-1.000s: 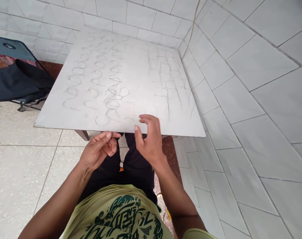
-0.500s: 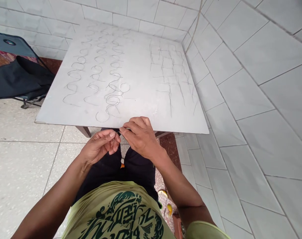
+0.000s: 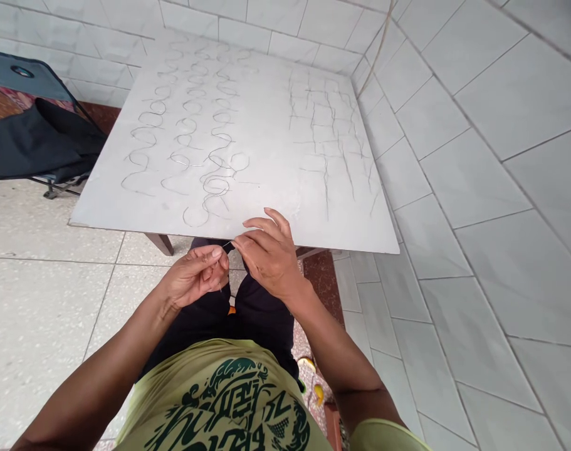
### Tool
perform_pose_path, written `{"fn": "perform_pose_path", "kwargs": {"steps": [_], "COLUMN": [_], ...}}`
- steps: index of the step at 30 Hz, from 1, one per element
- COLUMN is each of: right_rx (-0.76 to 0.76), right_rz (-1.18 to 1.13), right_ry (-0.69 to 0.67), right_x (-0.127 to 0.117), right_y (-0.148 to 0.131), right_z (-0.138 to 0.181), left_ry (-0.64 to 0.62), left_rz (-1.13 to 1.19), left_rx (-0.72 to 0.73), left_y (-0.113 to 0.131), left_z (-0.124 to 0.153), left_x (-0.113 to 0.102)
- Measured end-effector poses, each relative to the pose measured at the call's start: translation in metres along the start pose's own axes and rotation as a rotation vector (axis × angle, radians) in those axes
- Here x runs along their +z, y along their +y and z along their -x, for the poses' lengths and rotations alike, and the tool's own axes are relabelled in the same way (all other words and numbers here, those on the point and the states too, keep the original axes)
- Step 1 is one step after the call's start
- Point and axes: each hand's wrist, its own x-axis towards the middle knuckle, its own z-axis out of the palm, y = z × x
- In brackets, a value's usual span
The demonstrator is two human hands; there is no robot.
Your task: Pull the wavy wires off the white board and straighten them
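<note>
My left hand (image 3: 198, 272) pinches a thin wire (image 3: 227, 243) between thumb and forefinger, just off the table's front edge. The thumb and forefinger of my right hand (image 3: 270, 258) close on the wire's other end, while its other fingers are lifted and spread. Only a short stretch of the wire shows between the two hands. On the white tabletop (image 3: 271, 138), rows of wires bent into curls and hooks (image 3: 217, 185) lie on the left. Straighter, slightly wavy wires (image 3: 326, 181) lie on the right, some crossing each other.
Tiled walls (image 3: 454, 188) border the table at the back and right. On the left stands a folding chair (image 3: 29, 75) with a dark cloth (image 3: 43, 141) over it. A yellow object (image 3: 318, 394) lies on the floor by my right leg.
My right hand has risen slightly and its outer fingers have spread. A little more wire shows between my hands. The view has shifted slightly.
</note>
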Motion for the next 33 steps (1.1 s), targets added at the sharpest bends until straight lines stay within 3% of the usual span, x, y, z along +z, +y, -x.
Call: {"fn": "perform_pose_path", "kwargs": {"steps": [7,16,28,33], "right_rx": [-0.039,-0.03,-0.061,-0.075], "right_rz": [-0.026,-0.032,-0.04,-0.012], "right_ry": [0.094,0.079,0.064,0.067], "right_x": [0.005,0.005,0.006,0.005], "right_y": [-0.001,0.005,-0.001,0.003], "right_z": [-0.001,-0.003,-0.003,-0.002], "left_ry": [-0.012,0.031,-0.072,-0.139], "left_rz": [0.026,0.038,-0.07,-0.248], "left_rx": [-0.03,-0.012,-0.061,-0.037], "left_y": [-0.007,-0.022,-0.031,-0.016], "left_z": [0.0,0.01,0.018,0.019], "left_x": [0.004,-0.009,-0.025,-0.021]}}
